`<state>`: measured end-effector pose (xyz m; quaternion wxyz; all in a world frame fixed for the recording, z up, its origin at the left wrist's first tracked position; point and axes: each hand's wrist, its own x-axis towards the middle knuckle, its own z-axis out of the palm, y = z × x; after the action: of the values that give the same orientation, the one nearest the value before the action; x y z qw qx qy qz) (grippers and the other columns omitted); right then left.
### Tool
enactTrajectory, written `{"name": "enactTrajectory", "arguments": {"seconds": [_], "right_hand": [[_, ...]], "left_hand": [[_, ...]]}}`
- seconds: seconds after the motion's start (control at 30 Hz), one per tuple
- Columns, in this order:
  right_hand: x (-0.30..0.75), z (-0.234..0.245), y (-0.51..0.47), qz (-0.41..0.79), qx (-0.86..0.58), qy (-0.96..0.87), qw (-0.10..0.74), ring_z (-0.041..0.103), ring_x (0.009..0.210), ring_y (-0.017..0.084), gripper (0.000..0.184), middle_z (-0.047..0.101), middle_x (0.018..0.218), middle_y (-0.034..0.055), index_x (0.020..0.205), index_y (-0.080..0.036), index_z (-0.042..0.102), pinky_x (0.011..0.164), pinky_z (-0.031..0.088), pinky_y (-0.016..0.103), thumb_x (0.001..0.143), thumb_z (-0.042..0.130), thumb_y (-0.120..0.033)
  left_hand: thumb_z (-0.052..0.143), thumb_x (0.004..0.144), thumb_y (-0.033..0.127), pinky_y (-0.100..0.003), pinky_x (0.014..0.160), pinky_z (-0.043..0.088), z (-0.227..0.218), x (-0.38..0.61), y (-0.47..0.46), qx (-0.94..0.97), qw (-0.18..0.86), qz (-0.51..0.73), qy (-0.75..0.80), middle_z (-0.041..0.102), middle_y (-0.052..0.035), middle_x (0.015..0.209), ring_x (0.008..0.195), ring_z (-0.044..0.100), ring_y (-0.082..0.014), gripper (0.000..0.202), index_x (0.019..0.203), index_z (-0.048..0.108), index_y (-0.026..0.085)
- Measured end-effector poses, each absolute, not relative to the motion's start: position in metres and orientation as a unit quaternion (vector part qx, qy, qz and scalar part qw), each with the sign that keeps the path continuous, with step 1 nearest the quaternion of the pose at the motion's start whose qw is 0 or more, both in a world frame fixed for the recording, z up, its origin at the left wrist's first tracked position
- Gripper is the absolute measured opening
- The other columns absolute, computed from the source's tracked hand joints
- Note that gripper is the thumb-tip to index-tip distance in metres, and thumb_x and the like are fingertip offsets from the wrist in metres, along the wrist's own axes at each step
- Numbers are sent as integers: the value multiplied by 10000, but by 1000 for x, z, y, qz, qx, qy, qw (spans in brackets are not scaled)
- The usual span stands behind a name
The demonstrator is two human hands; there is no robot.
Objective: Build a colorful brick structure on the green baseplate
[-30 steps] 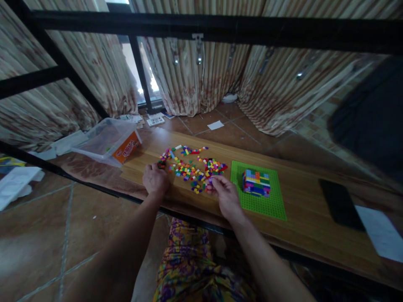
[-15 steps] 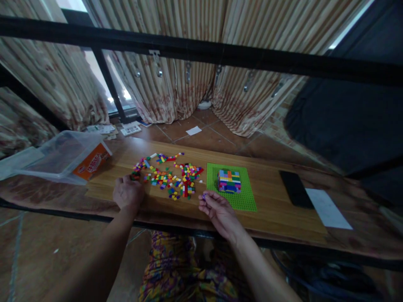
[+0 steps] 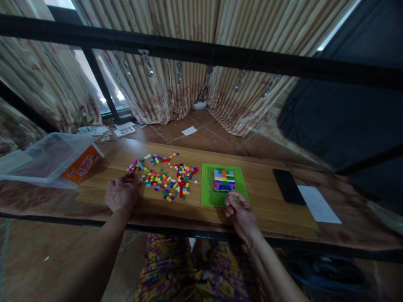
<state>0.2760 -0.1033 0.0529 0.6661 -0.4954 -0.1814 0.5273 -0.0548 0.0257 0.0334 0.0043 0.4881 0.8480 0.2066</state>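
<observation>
I am watching the right hand (image 3: 242,214) hovering over the near edge of the green baseplate (image 3: 210,195), its fingers (image 3: 231,197) pinched together as if on a small brick, though whatever they are gripping is too small for me to make out. Just beyond it, the multicoloured brick block (image 3: 224,180) is standing on the baseplate, several layers high and closed on all visible sides, so I am judging the build as well under way. Plenty is left: the scatter of loose bricks (image 3: 163,176) is lying spread across the wooden bench (image 3: 267,209) to the left of the plate, apart from it. The left hand (image 3: 120,196) is resting on the bench at the near left end of that scatter, fingers curled under; I cannot tell whether they are gripping anything. A clear plastic tub (image 3: 53,157) is lying tipped at the far left, and a dark phone (image 3: 288,192) beside a white sheet (image 3: 317,204) is lying well to the right.
</observation>
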Motion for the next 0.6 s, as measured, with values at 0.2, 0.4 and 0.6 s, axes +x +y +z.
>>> {"name": "enactTrajectory", "arguments": {"seconds": [0.2,0.4,0.6], "right_hand": [[298,44,-100,527,-499,-142,673,578,551,55,311,692,704,-24,852,-202,700,569,559,182,617,863,-322],[306,42,-101,538,-491,-139,671,664,642,88,314,744,791,9,877,-201,720,664,590,206,619,862,-312],[286,48,-105,568,-488,-151,645,682,673,102,302,755,829,23,905,-210,720,681,587,226,641,842,-289]], "left_hand": [[448,861,209,-489,825,491,33,-56,26,490,9,219,844,604,-228,1154,1034,601,-364,376,1160,649,100],[431,869,227,-464,820,481,35,-55,24,495,12,209,843,596,-231,1160,1040,600,-355,382,1155,642,88],[412,874,240,-437,785,470,32,-54,25,484,6,202,851,596,-194,1154,1009,599,-338,381,1164,635,132]]}}
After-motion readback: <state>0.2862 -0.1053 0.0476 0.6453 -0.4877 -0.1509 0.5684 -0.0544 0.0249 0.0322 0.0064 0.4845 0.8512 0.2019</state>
